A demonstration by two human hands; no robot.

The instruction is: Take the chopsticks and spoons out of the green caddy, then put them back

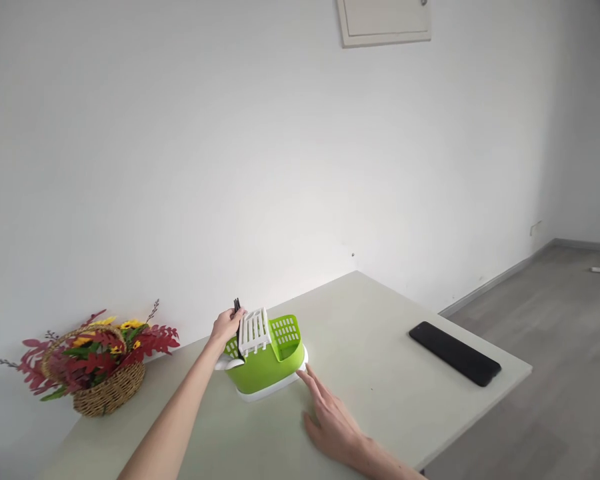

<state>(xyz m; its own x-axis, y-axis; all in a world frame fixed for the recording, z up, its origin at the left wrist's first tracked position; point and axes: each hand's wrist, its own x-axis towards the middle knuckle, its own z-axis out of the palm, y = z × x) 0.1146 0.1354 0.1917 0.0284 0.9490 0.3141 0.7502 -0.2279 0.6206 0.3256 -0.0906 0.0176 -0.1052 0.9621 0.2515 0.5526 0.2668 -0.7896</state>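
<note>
A green plastic cutlery holder (266, 373) with perforated sides stands on a white base tray (275, 388). A white slotted rack (254, 331) sits on top over its middle. At the holder's left end, my left hand (225, 327) is closed around a slim black utensil (237, 305) with prong-like tips pointing up; its exact kind is unclear. Below that hand, a white rounded piece (229, 362) sticks out beside the holder. My right hand (333, 420) has its fingers stretched out, with the fingertips at the right end of the base tray.
A wicker basket (110, 395) of red and yellow artificial flowers stands at the table's left. On the right, a black phone-like slab (455, 353) lies near the edge of the pale table (380, 320). A white wall (260, 167) rises behind the table.
</note>
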